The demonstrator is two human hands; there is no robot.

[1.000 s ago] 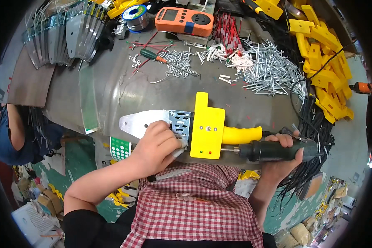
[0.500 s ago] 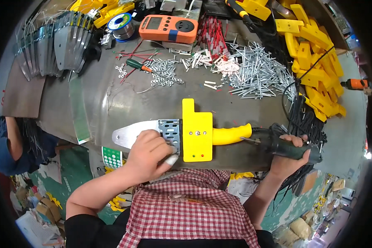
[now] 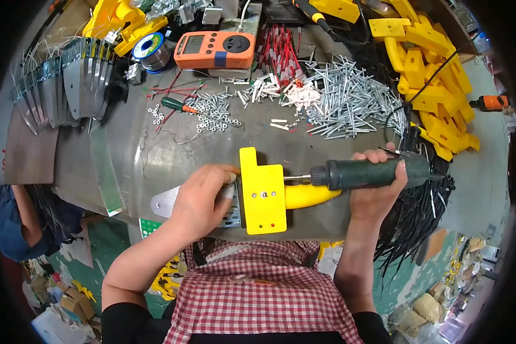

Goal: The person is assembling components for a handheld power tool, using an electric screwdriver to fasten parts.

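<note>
A yellow-handled tool (image 3: 262, 198) with a flat metal plate (image 3: 165, 202) lies across the bench in front of me, handle to the right. My left hand (image 3: 200, 198) rests over the plate. Its fingertips are pinched together at the left edge of the yellow housing; whatever is between them is hidden. My right hand (image 3: 378, 186) is wrapped round a dark green electric screwdriver (image 3: 361, 174), held level above the yellow grip. The screwdriver's bit (image 3: 296, 179) points left and meets the right side of the housing.
Long screws (image 3: 355, 100), nuts (image 3: 218, 112), white sleeves (image 3: 298, 94) and red wires (image 3: 278, 54) lie beyond. Behind are an orange meter (image 3: 215, 50) and a solder spool (image 3: 151, 51). Metal plates (image 3: 86, 86) stand left; yellow housings (image 3: 436, 74) pile up right. Another person's arm (image 3: 27, 212) shows at left.
My right hand has raised the screwdriver and brought its bit leftward to the housing. My left hand has shifted from the plate's middle up to the housing's edge. The view has shifted slightly.
</note>
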